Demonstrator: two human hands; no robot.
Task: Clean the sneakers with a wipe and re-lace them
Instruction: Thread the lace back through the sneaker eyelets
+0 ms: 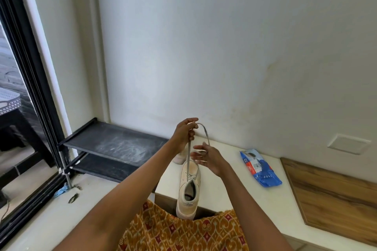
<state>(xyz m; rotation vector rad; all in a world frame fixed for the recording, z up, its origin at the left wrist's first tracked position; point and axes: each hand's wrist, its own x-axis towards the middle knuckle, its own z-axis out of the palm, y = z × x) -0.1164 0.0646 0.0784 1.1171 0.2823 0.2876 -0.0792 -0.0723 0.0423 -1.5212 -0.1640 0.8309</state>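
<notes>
Lace drawn taut above a sneaker during lacing.

The left hand [186,131] has its grip closed, pinching the grey lace [189,156] high above the sneaker [188,187], probably to pull slack up through the eyelets. The lace arcs over from that pinch and down to the right hand [206,158], whose fingers are spread and loosely curled at the strand; whether they actually grasp it cannot be told. The sneaker stands on the white surface [265,204], heel toward the person, apparently so the eyelets face the hands. Beyond its toe lies a second sneaker [179,158]; right of it lies a blue wipes pack [260,168]; left of it stands a black shoe rack [110,144].
</notes>
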